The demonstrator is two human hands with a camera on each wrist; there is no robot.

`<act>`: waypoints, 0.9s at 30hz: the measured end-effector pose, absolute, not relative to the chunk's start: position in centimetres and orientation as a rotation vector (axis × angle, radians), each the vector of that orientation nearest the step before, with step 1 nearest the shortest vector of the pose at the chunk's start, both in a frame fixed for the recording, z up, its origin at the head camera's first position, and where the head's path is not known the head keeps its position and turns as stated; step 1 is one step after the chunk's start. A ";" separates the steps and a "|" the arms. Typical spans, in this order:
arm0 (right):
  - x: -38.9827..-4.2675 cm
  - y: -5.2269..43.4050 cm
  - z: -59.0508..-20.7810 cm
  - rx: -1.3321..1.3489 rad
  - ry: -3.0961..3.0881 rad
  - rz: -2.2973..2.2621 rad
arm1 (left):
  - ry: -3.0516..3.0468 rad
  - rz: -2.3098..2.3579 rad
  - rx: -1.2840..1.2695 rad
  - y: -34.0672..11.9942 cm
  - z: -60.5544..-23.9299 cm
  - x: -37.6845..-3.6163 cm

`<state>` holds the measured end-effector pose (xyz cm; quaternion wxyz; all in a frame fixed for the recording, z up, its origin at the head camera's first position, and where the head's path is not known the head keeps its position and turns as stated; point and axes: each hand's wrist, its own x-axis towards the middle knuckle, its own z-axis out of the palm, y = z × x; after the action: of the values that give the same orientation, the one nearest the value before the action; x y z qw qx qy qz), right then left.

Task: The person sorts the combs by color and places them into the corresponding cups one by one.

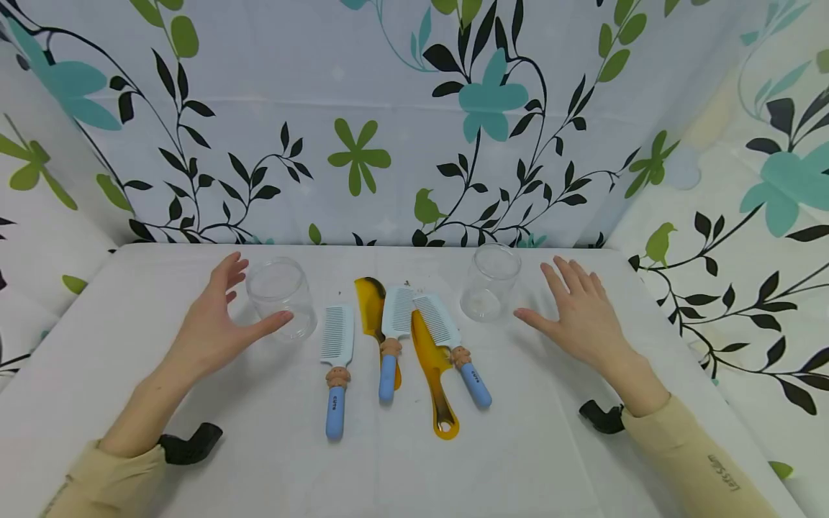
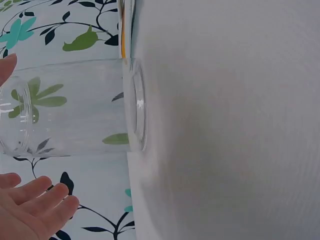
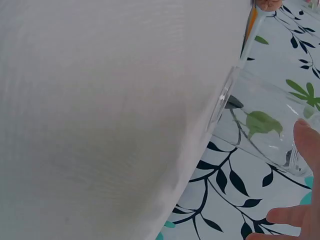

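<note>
A clear jar stands upright at the back left of the table. My left hand is spread beside it, thumb in front and fingers to its left; the left wrist view shows a gap between the jar and the fingers. To the right stands a second clear jar. Close to its right side is my right hand, fingers spread and holding nothing. In the right wrist view the thumb overlaps the rim end of that jar.
Between the jars lie three light blue combs, one apart at left, one in the middle, one at right. Two amber combs, left and right, lie partly under them. A patterned cloth rises behind the white table.
</note>
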<state>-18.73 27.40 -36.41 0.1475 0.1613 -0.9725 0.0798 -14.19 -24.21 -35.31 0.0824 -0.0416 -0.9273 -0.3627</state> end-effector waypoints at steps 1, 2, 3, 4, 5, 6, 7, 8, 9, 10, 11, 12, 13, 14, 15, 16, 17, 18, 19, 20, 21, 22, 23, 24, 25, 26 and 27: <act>-18.7 27.3 -36.5 0.468 -2.791 0.249 | -2.754 -1.123 -0.132 -24.1 -35.4 -14.3; -18.7 27.2 -36.6 0.466 -2.788 0.265 | -2.739 -1.158 -0.138 -24.0 -35.6 -14.3; -18.6 27.1 -36.7 0.460 -2.788 0.286 | -2.726 -1.191 -0.140 -23.8 -35.7 -14.3; -18.6 27.0 -36.8 0.453 -2.786 0.305 | -2.720 -1.212 -0.140 -23.7 -35.8 -14.4; -18.6 26.9 -36.8 0.444 -2.785 0.319 | -2.718 -1.226 -0.139 -23.6 -35.9 -14.4; -18.5 26.8 -36.9 0.436 -2.784 0.330 | -2.715 -1.240 -0.138 -23.5 -36.0 -14.5; -18.5 26.7 -36.9 0.432 -2.782 0.342 | -2.714 -1.249 -0.139 -23.3 -36.1 -14.5; -18.5 26.6 -36.9 0.431 -2.775 0.358 | -2.711 -1.256 -0.140 -23.2 -36.2 -14.5; -18.5 26.5 -36.9 0.437 -2.763 0.371 | -2.704 -1.263 -0.143 -23.1 -36.3 -14.5; -18.5 26.4 -36.9 0.447 -2.748 0.386 | -2.695 -1.270 -0.148 -23.0 -36.4 -14.6; -18.5 26.3 -36.9 0.461 -2.732 0.400 | -2.683 -1.279 -0.152 -22.9 -36.5 -14.6; -18.5 26.2 -36.9 0.478 -2.717 0.420 | -2.672 -1.290 -0.155 -22.9 -36.6 -14.6; -18.5 26.0 -36.9 0.494 -2.706 0.441 | -2.662 -1.299 -0.156 -22.8 -36.7 -14.6; -18.5 25.9 -36.8 0.510 -2.698 0.462 | -2.656 -1.307 -0.154 -22.8 -36.8 -14.6; -18.5 25.8 -36.8 0.524 -2.700 0.483 | -2.650 -1.314 -0.149 -22.8 -36.8 -14.6; -18.4 25.6 -36.8 0.535 -2.708 0.503 | -2.645 -1.322 -0.144 -22.8 -36.9 -14.6; -18.5 25.5 -36.8 0.542 -2.721 0.519 | -2.637 -1.332 -0.138 -22.7 -36.9 -14.7; -18.4 25.4 -36.8 0.547 -2.740 0.540 | -2.629 -1.345 -0.133 -22.7 -37.0 -14.7; -18.4 25.3 -36.8 0.550 -2.764 0.557 | -2.618 -1.357 -0.127 -22.6 -37.1 -14.7; -18.4 25.1 -36.8 0.555 -2.788 0.575 | -2.607 -1.370 -0.123 -22.6 -37.2 -14.8; -18.4 25.0 -36.8 0.558 -2.813 0.594 | -2.592 -1.384 -0.121 -22.5 -37.3 -14.8; -18.4 24.9 -36.9 0.562 -2.836 0.612 | -2.577 -1.400 -0.121 -22.5 -37.4 -14.9; -18.3 24.8 -36.9 0.570 -2.853 0.633 | -2.562 -1.413 -0.122 -22.4 -37.6 -14.9; -18.3 24.6 -36.9 0.576 -2.868 0.655 | -2.551 -1.423 -0.119 -22.4 -37.7 -14.9; -18.3 24.5 -36.9 0.585 -2.878 0.667 | -2.541 -1.430 -0.117 -22.4 -37.9 -15.0; -18.3 24.3 -37.0 0.591 -2.884 0.682 | -2.527 -1.447 -0.118 -22.4 -38.0 -15.0; -18.3 24.2 -37.0 0.594 -2.890 0.695 | -2.515 -1.464 -0.119 -22.3 -38.0 -15.0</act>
<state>-18.26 24.17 -36.96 0.0550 0.1958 -0.9520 0.2289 -15.03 -22.35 -38.04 0.1142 -0.0407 -0.8578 -0.4995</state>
